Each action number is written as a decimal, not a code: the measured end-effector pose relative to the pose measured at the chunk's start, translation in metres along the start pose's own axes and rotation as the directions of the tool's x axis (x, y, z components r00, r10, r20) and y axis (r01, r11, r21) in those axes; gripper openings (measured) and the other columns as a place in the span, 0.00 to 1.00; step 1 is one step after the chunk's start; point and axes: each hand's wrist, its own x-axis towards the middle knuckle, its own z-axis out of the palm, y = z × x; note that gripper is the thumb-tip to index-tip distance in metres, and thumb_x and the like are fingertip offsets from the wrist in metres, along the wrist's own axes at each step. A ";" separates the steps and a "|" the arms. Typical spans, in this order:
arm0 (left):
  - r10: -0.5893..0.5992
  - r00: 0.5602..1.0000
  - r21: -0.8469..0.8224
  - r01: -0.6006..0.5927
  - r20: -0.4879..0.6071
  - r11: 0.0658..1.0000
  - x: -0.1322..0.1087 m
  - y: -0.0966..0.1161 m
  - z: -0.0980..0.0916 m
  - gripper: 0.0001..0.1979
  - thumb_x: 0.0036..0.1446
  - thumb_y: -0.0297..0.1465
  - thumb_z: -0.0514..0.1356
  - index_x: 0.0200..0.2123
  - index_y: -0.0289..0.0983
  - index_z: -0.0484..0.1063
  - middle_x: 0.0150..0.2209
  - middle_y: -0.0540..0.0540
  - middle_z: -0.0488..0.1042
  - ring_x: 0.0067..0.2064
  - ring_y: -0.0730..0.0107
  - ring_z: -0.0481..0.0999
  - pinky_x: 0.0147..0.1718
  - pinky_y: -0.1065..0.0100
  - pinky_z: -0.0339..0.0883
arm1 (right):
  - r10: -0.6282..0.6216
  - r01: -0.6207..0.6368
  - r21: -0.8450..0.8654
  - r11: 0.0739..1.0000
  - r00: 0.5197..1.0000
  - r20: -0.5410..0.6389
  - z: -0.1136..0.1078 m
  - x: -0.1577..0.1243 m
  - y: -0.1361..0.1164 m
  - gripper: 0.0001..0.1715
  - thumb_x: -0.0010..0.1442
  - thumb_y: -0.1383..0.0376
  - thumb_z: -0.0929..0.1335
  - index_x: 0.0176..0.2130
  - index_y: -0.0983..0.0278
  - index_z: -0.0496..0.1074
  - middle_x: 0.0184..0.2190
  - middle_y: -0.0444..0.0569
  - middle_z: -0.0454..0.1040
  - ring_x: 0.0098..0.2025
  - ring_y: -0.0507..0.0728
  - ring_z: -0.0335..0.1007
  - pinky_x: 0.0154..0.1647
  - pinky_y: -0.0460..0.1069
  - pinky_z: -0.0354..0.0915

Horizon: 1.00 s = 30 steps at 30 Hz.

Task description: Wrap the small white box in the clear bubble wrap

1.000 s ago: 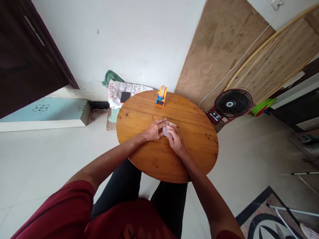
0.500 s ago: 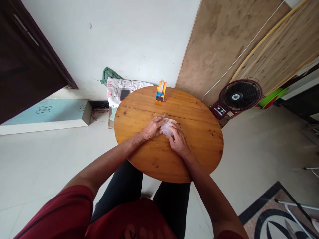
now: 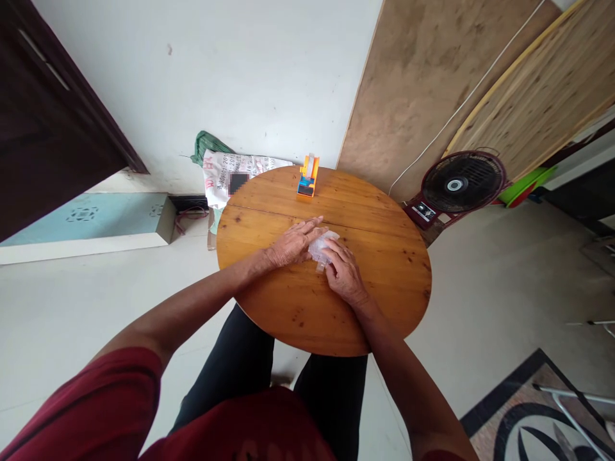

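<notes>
The tape dispenser (image 3: 307, 182) stands behind the plastic bundle (image 3: 318, 248)

Left hand (image 3: 298, 242): is reaching its outstretched fingers to the left side of a translucent plastic item (image 3: 319, 248).
Right hand (image 3: 344, 272): is curling its fingers over the item's right side.
Round wooden table (image 3: 298, 314): is lying beneath both hands.
Orange-and-blue tape dispenser (image 3: 308, 178): is standing near the far edge.
Dark red fan (image 3: 459, 186): is sitting beyond, to the right.

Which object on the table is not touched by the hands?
The orange tape dispenser near the far edge; left hand and right hand both touch the translucent plastic item.
</notes>
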 end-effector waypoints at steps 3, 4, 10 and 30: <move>0.084 0.996 -0.089 -0.083 0.012 0.993 0.007 -0.011 0.005 0.42 0.48 0.23 0.67 0.67 0.37 0.60 0.71 0.33 0.53 0.72 0.46 0.54 0.66 0.46 0.56 | -0.002 0.002 0.017 1.000 1.000 -0.001 0.000 0.001 0.001 0.26 0.59 0.75 0.62 0.56 0.62 0.70 0.63 0.56 0.69 0.66 0.63 0.62 0.65 0.62 0.63; 0.098 0.995 -0.137 -0.096 0.008 0.986 0.009 -0.014 0.010 0.41 0.47 0.22 0.66 0.66 0.37 0.61 0.71 0.33 0.55 0.71 0.48 0.56 0.66 0.48 0.58 | -0.001 0.001 0.022 1.000 1.000 0.001 0.000 0.001 0.001 0.27 0.58 0.75 0.62 0.56 0.62 0.70 0.62 0.56 0.69 0.66 0.63 0.63 0.65 0.62 0.63; 0.048 0.993 -0.376 -0.085 -0.107 0.923 0.017 -0.018 0.033 0.34 0.47 0.24 0.65 0.60 0.32 0.68 0.59 0.33 0.69 0.61 0.51 0.71 0.58 0.52 0.69 | -0.002 0.002 0.051 0.999 1.000 -0.017 -0.001 0.002 0.002 0.29 0.56 0.77 0.63 0.56 0.62 0.69 0.62 0.56 0.70 0.66 0.62 0.63 0.65 0.61 0.63; -0.298 0.887 -0.860 0.432 0.352 0.271 0.011 -0.001 -0.012 0.24 0.50 0.47 0.67 0.39 0.32 0.78 0.27 0.47 0.76 0.26 0.73 0.72 0.23 0.74 0.65 | 0.444 -0.449 0.569 0.689 0.882 0.158 -0.005 0.034 -0.001 0.39 0.55 0.59 0.73 0.62 0.57 0.61 0.56 0.54 0.75 0.53 0.62 0.75 0.56 0.60 0.70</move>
